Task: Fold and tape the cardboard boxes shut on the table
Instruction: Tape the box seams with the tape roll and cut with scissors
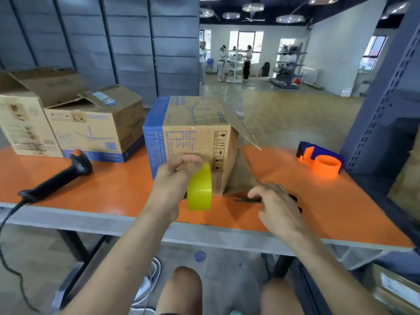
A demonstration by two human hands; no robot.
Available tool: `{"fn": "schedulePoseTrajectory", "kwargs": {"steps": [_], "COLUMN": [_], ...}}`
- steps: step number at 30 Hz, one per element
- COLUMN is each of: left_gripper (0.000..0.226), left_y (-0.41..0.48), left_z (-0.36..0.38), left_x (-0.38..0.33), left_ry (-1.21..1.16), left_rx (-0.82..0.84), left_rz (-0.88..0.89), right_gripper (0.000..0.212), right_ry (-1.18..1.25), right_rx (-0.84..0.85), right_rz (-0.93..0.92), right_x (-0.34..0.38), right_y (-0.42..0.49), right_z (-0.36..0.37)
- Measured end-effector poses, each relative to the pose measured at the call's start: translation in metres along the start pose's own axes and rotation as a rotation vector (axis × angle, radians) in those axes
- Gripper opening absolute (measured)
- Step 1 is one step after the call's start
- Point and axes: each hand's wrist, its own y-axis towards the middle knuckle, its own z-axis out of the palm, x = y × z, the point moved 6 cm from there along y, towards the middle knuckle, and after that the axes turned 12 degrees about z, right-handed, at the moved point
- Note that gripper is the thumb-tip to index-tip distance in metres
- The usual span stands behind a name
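A cardboard box (193, 137) with blue print stands in the middle of the orange table (113, 189), one flap hanging open on its right side. My left hand (175, 178) grips a yellow roll of tape (199, 189) held upright against the box's near face. My right hand (279, 203) lies over black scissors (247, 198) on the table, right of the roll, its fingers curled on them.
Two more cardboard boxes (91, 128) with open flaps sit at the back left. A black handheld scanner (61, 176) with a cable lies at the left. An orange and blue tape dispenser (322, 160) stands at the right, beside a grey shelf post (386, 98).
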Motion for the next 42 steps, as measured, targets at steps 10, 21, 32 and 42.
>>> {"fn": "schedulePoseTrajectory", "kwargs": {"steps": [10,21,32,42], "left_gripper": [0.010,0.017,0.011,0.014], "left_y": [-0.002,-0.006,-0.005,-0.003], "left_z": [0.011,0.009,0.007,0.003], "left_x": [-0.003,-0.008,-0.005,-0.003], "left_ry": [-0.041,-0.008,-0.036,-0.057], "left_rx": [-0.100,-0.069,-0.063,-0.048], "left_rz": [0.058,0.059,0.102,0.092], "right_gripper": [0.060,0.037,0.031,0.046], "right_ry": [-0.280,-0.331,0.248,0.252], "right_rx": [0.189,0.217,0.211,0.293], "right_rz": [0.076,-0.062,-0.287,-0.329], "right_x": [-0.049,-0.055,-0.002,0.020], "right_y": [0.015,0.007,-0.003,0.018], "right_z": [-0.009,-0.018,-0.070,-0.093]}}
